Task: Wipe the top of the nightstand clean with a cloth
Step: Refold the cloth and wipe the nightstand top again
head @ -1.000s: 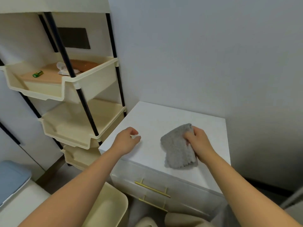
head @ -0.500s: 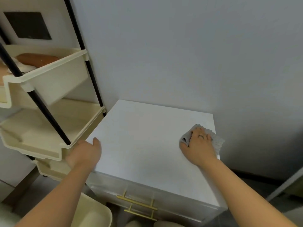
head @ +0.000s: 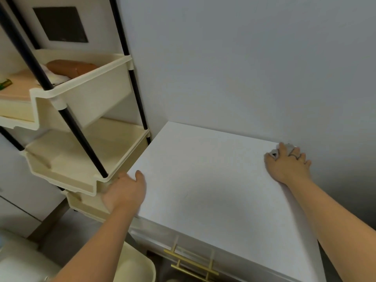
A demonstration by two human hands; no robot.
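Nightstand (head: 213,190) white, set against the grey wall, two brass drawer handles (head: 191,261) showing on its front. Right hand (head: 288,165) lies palm down at the far right corner of the top, by the wall. Its fingers (head: 281,148) are slightly spread and pressed down over the grey cloth (head: 290,147), which is almost wholly covered; only small bits show between and just beyond them. A ring sits on one finger. Left hand (head: 125,192) holds the left edge of the nightstand near the front corner, thumb lying on the top, the other fingers curled over the side and mostly hidden. Cream tiered shelf rack (head: 85,139) with black poles stands just beside the nightstand's left side; brown object in its upper tray.
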